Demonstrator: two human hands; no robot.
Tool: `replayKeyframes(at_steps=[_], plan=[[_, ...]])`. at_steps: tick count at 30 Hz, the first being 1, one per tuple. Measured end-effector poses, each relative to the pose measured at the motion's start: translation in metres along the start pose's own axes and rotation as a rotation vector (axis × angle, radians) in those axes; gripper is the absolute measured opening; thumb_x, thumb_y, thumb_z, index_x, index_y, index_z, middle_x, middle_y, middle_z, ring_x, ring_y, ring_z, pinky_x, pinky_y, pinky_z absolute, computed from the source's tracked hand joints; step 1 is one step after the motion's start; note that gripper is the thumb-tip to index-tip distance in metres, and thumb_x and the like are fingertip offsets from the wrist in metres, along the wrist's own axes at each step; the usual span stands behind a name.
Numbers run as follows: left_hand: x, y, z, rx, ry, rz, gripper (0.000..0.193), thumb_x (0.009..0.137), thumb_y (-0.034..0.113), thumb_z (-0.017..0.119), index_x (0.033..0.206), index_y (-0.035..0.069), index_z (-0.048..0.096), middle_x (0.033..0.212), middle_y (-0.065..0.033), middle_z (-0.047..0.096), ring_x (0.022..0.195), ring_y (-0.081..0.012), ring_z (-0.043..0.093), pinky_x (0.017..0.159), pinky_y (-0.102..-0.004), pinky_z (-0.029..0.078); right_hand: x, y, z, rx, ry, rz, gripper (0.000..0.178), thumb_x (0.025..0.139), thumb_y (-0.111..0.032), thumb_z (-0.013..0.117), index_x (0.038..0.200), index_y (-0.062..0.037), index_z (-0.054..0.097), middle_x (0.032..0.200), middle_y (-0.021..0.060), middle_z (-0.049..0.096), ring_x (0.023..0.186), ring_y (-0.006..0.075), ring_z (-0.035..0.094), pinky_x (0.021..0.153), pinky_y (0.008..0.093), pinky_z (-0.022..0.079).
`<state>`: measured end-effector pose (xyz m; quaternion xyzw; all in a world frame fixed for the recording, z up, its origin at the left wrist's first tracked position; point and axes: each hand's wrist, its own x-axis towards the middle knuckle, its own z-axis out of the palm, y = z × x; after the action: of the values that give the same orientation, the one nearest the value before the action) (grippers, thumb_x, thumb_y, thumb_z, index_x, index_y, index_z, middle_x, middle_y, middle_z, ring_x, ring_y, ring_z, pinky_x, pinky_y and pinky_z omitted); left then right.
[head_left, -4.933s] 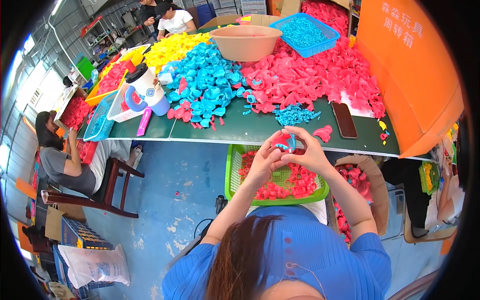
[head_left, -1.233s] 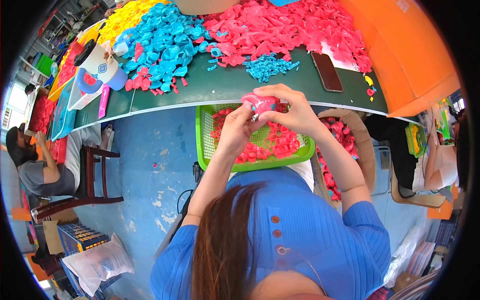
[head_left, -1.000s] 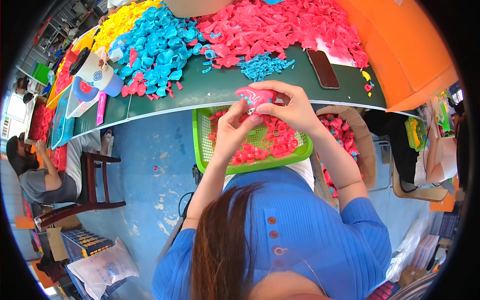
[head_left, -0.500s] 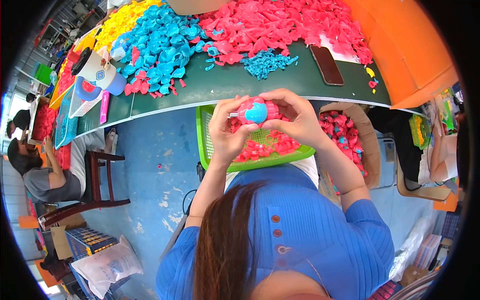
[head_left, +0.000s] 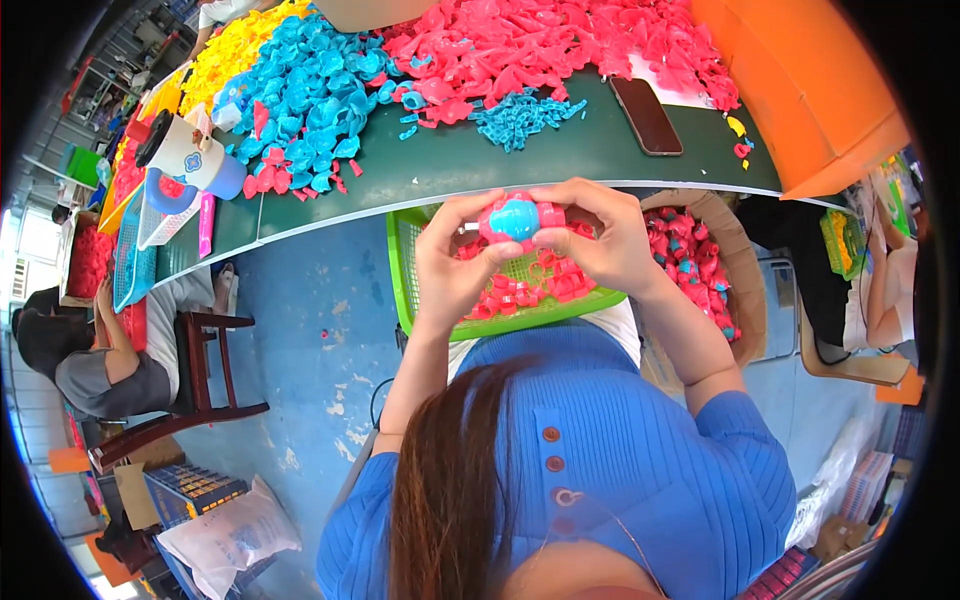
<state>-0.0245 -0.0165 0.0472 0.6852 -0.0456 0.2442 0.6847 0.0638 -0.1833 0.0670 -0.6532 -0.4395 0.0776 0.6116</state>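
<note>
Between my two hands is a small rounded plastic toy piece (head_left: 514, 219), pink-red with a light blue patch facing up and a thin metal pin poking out on its left. My left hand (head_left: 452, 262) grips its left side, thumb below and fingers above. From the right, my right hand (head_left: 605, 240) closes on it the same way. The piece is held over a green plastic basket (head_left: 405, 285), which lies on my lap with several pink-red parts (head_left: 520, 292) in it. My fingers hide the piece's ends.
A green table (head_left: 400, 170) holds heaps of yellow, blue (head_left: 310, 90) and pink-red parts (head_left: 520, 50), a phone (head_left: 647, 117) and a white-and-blue mug (head_left: 190, 160). Orange panels (head_left: 800, 90) stand at the right. A carton of assembled pieces (head_left: 750, 270) sits right of me. Co-workers sit at both sides.
The toy piece has turned slightly in my fingers, its blue patch now squarer to view. Both hands keep their hold. The person at the left has bent further down.
</note>
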Motion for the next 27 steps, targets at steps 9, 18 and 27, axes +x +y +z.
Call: replayKeyframes(at_steps=[9,18,27], plan=[[0.008,-0.034,-0.014,-0.206,0.014,-0.171,0.04,0.076,0.011,0.071,0.109,-0.001,0.053,0.098,-0.007,0.061,0.08,-0.011,0.061,0.07,-0.0225,0.051,0.014,0.027,0.014,0.396,0.055,0.266,0.028,0.081,-0.008,0.063,0.105,0.0037,0.058,0.097,0.0117,0.061,0.083,0.0151,0.061,0.074,0.0273,0.051],[0.02,-0.065,-0.051,-0.257,0.244,-0.17,0.037,0.079,0.012,0.069,0.109,-0.003,0.053,0.098,-0.0081,0.061,0.086,-0.0121,0.06,0.076,-0.0242,0.049,0.018,0.14,0.064,-0.636,-0.691,0.031,0.011,0.073,-0.006,0.056,0.082,-0.0026,0.06,0.097,0.013,0.053,0.092,0.0283,0.055,0.072,0.0396,0.047],[0.02,-0.077,-0.051,-0.279,0.232,-0.213,0.039,0.079,0.014,0.069,0.111,-0.002,0.052,0.098,-0.0084,0.061,0.086,-0.0117,0.06,0.076,-0.023,0.048,0.021,0.156,0.068,-0.629,-0.748,-0.115,0.012,0.075,-0.006,0.057,0.084,0.0009,0.057,0.099,0.0131,0.054,0.092,0.0297,0.055,0.078,0.0375,0.047]])
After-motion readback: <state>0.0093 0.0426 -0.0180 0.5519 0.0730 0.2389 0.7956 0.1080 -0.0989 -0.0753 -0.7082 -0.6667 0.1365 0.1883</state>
